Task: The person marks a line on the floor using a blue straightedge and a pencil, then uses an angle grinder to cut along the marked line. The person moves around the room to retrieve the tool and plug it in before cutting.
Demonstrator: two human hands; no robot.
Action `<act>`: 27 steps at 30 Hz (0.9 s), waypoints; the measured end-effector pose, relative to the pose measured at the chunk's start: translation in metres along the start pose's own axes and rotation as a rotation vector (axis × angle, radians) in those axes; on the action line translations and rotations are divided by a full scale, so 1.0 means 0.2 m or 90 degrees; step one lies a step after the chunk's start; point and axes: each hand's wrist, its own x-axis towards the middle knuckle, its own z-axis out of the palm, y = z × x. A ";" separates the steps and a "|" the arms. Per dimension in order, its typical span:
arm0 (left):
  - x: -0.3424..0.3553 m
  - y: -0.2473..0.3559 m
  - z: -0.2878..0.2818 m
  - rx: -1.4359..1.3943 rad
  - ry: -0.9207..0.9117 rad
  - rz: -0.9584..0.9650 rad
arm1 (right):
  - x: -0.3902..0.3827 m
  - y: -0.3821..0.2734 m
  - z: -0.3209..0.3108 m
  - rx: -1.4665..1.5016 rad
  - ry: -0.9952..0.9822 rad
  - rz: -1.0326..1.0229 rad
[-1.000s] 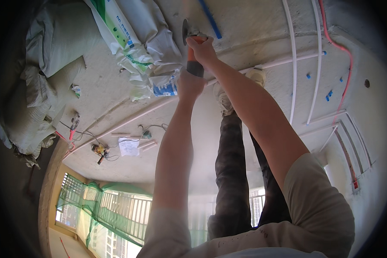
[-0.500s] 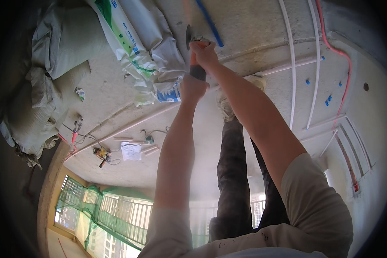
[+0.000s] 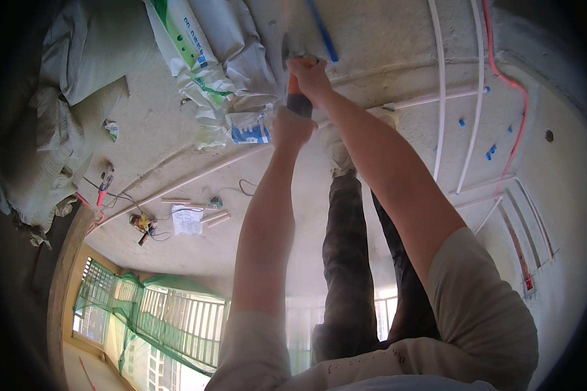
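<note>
- My right hand (image 3: 313,78) had its fingers clamped around the orange front of the grinder (image 3: 293,85).
- My left hand (image 3: 294,127) was closed around its dark rear end, nearer my body.
- The grinder was out ahead of me at arm's length, over the concrete floor (image 3: 365,78); I couldn't tell whether its blurred disc (image 3: 285,47) touched anything.
- Just right of the disc lay a blue pipe (image 3: 323,31), and to the left were a white-and-green bag (image 3: 192,45) and a grey-white one (image 3: 241,49).
- My shoes (image 3: 338,151) stood below the grinder, near a long pale pipe (image 3: 169,189) on the floor.
- Farther right ran two white pipes (image 3: 440,98) and a red one (image 3: 519,88).
- Off to the left, a sheet of paper (image 3: 187,220) lay beside a yellow-and-black tool (image 3: 141,223).
</note>
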 end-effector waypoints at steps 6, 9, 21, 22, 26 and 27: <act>-0.33 -0.37 0.07 0.164 0.022 -0.046 | -0.45 0.44 0.02 0.057 -0.013 0.005; -0.46 -0.49 0.11 0.134 0.013 -0.075 | -0.59 0.56 0.00 0.083 -0.025 0.053; -0.43 -0.44 0.18 0.105 0.017 -0.060 | -0.55 0.51 -0.09 0.073 -0.004 0.051; -0.42 -0.43 0.18 0.104 0.019 -0.063 | -0.55 0.51 -0.09 0.077 -0.004 0.041; -0.40 -0.42 0.19 0.096 0.011 -0.058 | -0.53 0.48 -0.10 0.086 0.004 0.042; -0.40 -0.42 0.19 0.093 0.008 -0.055 | -0.53 0.48 -0.10 0.085 0.008 0.053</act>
